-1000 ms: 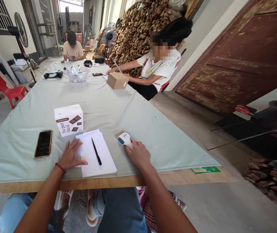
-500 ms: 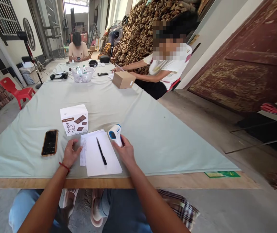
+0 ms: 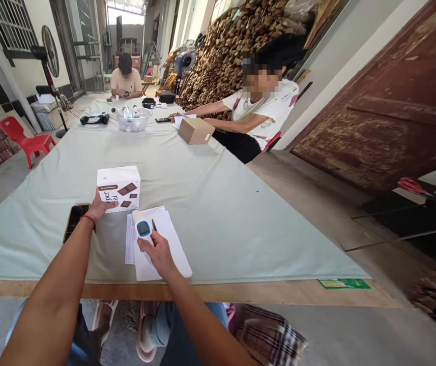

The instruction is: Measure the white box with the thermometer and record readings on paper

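My left hand (image 3: pixel 101 205) grips the lower left corner of a white "Super Meal" box (image 3: pixel 120 175), its thumb across the printed front and the other fingers mostly hidden at the side. The box stands on the cloth. In my right hand (image 3: pixel 159 250) is a white and blue infrared thermometer (image 3: pixel 143 228), closed round its handle and held over a stack of white paper (image 3: pixel 175 254), with its small screen facing me. A black pen (image 3: pixel 154 225) lies on the paper, mostly covered by the right hand. A phone (image 3: pixel 73 222) lies beside my left wrist, partly hidden by it.
A pale green cloth (image 3: pixel 218 223) covers the long table. Farther along are a cardboard box (image 3: pixel 196 131), a clear bowl with bottles (image 3: pixel 133 123) and a black device (image 3: pixel 94 118). One person sits on the right side, another at the far end. A red chair (image 3: pixel 23 134) stands left.
My left hand has moved forward from beside the paper to the white box and taken hold of it. My right hand has carried the thermometer leftward over the paper, turning it toward the box.
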